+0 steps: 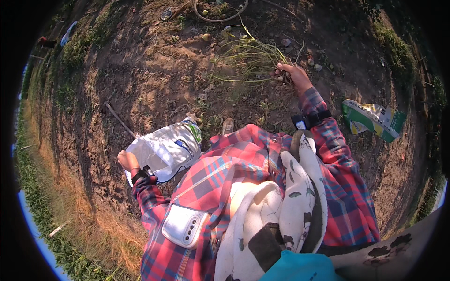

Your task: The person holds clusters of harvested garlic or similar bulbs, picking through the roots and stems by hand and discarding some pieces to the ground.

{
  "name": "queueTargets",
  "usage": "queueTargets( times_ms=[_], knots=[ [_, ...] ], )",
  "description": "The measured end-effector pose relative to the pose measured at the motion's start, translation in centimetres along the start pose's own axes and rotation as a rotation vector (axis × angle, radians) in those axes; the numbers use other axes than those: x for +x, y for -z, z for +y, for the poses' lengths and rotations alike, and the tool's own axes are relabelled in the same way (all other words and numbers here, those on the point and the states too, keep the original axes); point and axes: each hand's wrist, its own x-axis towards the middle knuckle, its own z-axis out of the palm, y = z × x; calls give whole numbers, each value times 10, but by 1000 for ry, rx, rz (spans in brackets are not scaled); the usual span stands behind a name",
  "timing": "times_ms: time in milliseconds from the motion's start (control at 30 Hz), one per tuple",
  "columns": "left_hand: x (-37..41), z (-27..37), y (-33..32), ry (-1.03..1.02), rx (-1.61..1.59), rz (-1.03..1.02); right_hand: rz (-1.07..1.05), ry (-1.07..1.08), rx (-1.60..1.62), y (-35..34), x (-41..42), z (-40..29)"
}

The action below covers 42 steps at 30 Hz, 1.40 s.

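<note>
My right hand (293, 75) grips a bunch of long green plant stems (253, 56) near their lower end. The stems fan out to the left over the soil, and a few small roundish lumps show by my fingers. On the left, my left hand (128, 160) is closed at the rim of a white woven sack (165, 149). The sack's mouth gapes towards me, and its printed side faces right. What lies deep inside the sack cannot be made out.
A long wooden handle (120, 119) runs over the soil to the sack. To the right lies a green and white printed bag (374, 119). A hoop-like hose (221, 20) and a pale round fruit (206, 37) lie ahead. My shoe (228, 125) stands beyond the sack. Dry grass (102, 242) borders the left.
</note>
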Motion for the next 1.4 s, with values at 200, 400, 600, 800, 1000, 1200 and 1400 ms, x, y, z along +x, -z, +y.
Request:
queueTargets(
  times_ms=[200,400,600,800,1000,1200,1400],
  knots=[
    [-19,-14,-27,-203,315,-123,-209,-72,179,-6,5,4],
    [-164,222,41,-650,-790,-387,-529,-145,331,-36,7,-2],
    [-281,334,45,-1282,-762,-378,-629,-186,455,-58,-5,-2],
    [-289,346,21,-1302,-862,-395,-493,-128,464,-63,-17,0],
    [-294,346,17,-917,-832,-959,-347,-8,440,-52,-4,20],
    [-277,341,8,-553,-990,-1294,-409,84,323,-42,-9,9],
    [-290,356,19,-743,-966,-1214,-326,75,403,-51,-6,16]
  ],
)
